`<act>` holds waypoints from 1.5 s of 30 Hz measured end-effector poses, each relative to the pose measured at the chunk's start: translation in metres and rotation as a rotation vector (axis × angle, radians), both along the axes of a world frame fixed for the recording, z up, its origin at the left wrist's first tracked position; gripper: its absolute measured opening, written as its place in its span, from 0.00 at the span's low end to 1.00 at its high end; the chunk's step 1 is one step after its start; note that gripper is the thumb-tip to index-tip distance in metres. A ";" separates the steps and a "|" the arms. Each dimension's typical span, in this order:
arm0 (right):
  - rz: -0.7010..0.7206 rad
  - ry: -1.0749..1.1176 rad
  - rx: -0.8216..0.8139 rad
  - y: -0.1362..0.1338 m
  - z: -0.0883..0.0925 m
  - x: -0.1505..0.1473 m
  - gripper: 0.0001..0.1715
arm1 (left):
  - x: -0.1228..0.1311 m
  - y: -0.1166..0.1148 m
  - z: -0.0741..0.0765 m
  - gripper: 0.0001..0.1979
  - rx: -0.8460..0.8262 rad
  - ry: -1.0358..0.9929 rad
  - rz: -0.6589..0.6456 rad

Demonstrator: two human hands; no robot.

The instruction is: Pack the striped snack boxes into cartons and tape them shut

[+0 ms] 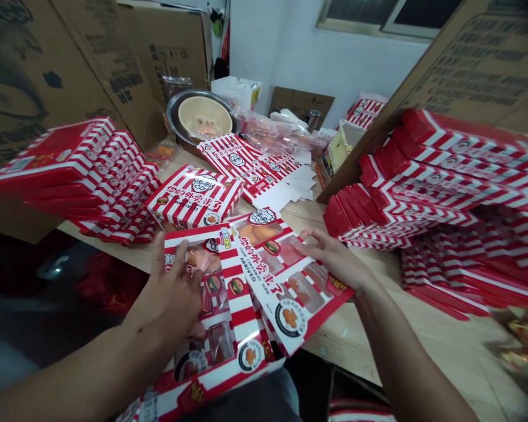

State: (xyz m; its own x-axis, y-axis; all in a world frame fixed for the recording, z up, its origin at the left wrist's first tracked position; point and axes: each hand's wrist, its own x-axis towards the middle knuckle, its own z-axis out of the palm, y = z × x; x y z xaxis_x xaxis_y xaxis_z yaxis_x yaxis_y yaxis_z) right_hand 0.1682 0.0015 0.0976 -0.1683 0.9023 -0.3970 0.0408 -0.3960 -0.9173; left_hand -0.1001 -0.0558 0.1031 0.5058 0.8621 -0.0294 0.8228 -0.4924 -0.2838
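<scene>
A flat red-and-white striped food carton (246, 287), printed with fried-food pictures and a cartoon face, lies folded open across the table's front edge. My left hand (173, 287) holds its left panel with spread fingers. My right hand (334, 258) lies over the right panel's edge, fingers on the printed face. Just behind them stands a folded striped box (193, 199). Under the hands, part of the carton is hidden.
Stacks of striped cartons stand at the left (83, 176) and right (440, 187) on a wooden table (369, 346). Behind are a flat striped sheet (246, 164), white offcuts (290, 190), a steel basin holding a beige bowl (202, 114), and large cardboard sheets (475, 64).
</scene>
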 end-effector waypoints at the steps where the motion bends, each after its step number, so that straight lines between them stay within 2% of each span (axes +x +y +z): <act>1: -0.001 -0.013 0.009 0.001 -0.001 -0.003 0.24 | 0.001 0.000 0.000 0.32 -0.004 -0.008 -0.004; 6: -0.043 -0.041 0.165 -0.005 -0.014 -0.012 0.25 | 0.000 0.001 -0.002 0.31 0.030 0.038 -0.001; 9: 0.050 -0.065 0.197 -0.024 -0.012 -0.008 0.23 | -0.002 0.000 -0.004 0.29 0.029 0.025 0.030; 11: 0.146 -0.096 0.248 -0.040 -0.007 -0.003 0.35 | -0.003 -0.002 -0.005 0.29 0.010 -0.036 0.054; 13: 0.181 -0.196 0.322 -0.052 -0.005 0.001 0.51 | -0.004 -0.003 -0.006 0.29 -0.001 -0.073 0.059; 14: 0.180 -0.260 0.346 -0.056 -0.005 0.002 0.55 | -0.003 -0.003 -0.006 0.29 0.000 -0.070 0.054; 18: 0.233 -0.434 0.351 -0.062 -0.008 -0.006 0.54 | 0.000 -0.004 -0.005 0.32 0.002 0.004 0.044; 22: 0.289 -0.399 0.413 -0.078 -0.007 -0.027 0.50 | 0.002 -0.005 -0.009 0.28 -0.005 -0.011 0.086; 24: 0.275 -0.296 0.376 -0.086 -0.006 -0.033 0.46 | -0.003 -0.004 -0.011 0.25 0.004 -0.105 0.102; 26: 0.188 -0.196 0.305 -0.087 -0.007 -0.034 0.42 | -0.013 -0.004 -0.012 0.24 -0.011 -0.241 0.066; 28: 0.097 -0.135 0.256 -0.081 -0.008 -0.033 0.39 | -0.024 -0.007 -0.011 0.22 -0.043 -0.437 0.019; 29: 0.078 -0.112 0.243 -0.076 -0.009 -0.033 0.38 | -0.030 -0.009 -0.010 0.21 -0.068 -0.565 0.035; 30: 0.081 -0.087 0.230 -0.071 -0.010 -0.034 0.38 | -0.034 -0.011 -0.010 0.19 -0.063 -0.713 0.100; 33: 0.107 0.048 0.162 -0.058 -0.011 -0.042 0.41 | -0.040 -0.020 -0.014 0.21 0.017 -1.129 0.442; 35: 0.109 0.158 0.109 -0.052 -0.013 -0.047 0.41 | -0.040 -0.025 -0.020 0.25 -0.124 -1.319 0.599; 37: 0.135 0.236 0.050 -0.049 -0.017 -0.049 0.41 | -0.039 -0.026 -0.022 0.29 -0.443 -1.400 0.641; 39: 0.156 0.269 0.010 -0.048 -0.020 -0.049 0.41 | -0.038 -0.024 -0.018 0.32 -0.632 -1.391 0.620; 41: 0.146 0.283 -0.006 -0.049 -0.021 -0.048 0.40 | -0.038 -0.019 -0.010 0.36 -0.651 -1.364 0.593; 45: 0.110 0.287 -0.054 -0.060 -0.018 -0.053 0.42 | -0.035 -0.009 -0.001 0.43 -0.556 -1.443 0.604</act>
